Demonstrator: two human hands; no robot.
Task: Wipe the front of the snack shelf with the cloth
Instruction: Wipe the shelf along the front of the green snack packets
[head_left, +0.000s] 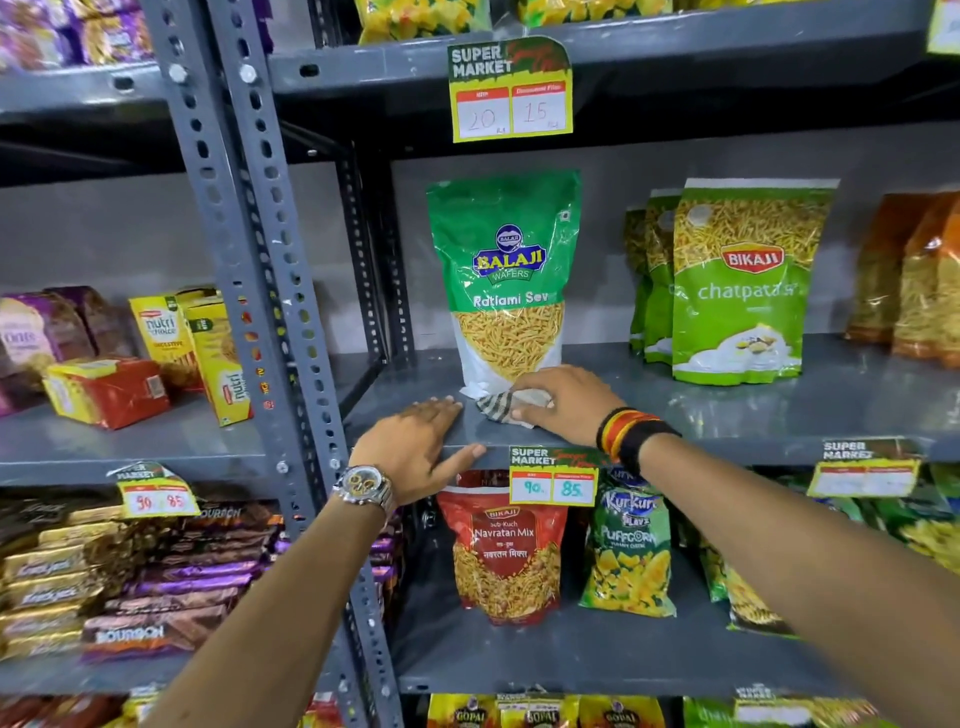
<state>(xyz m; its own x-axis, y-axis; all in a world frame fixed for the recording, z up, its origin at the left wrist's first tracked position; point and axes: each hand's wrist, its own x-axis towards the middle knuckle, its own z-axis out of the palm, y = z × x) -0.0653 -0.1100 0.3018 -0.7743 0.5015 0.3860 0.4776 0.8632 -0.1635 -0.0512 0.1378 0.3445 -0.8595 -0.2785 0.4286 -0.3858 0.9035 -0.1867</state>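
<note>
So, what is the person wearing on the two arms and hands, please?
Both forearms are bare, with no sleeves in view. The left hand has a metal wristwatch with a silver link band and a round dial with gold-coloured details. The right hand has a stack of thread bands at the wrist: black, red, yellow-orange, then a wide black one. No gloves or rings show.

Both arms extended, left hand (415, 447) flat, right hand (566, 400) pressing.
</note>
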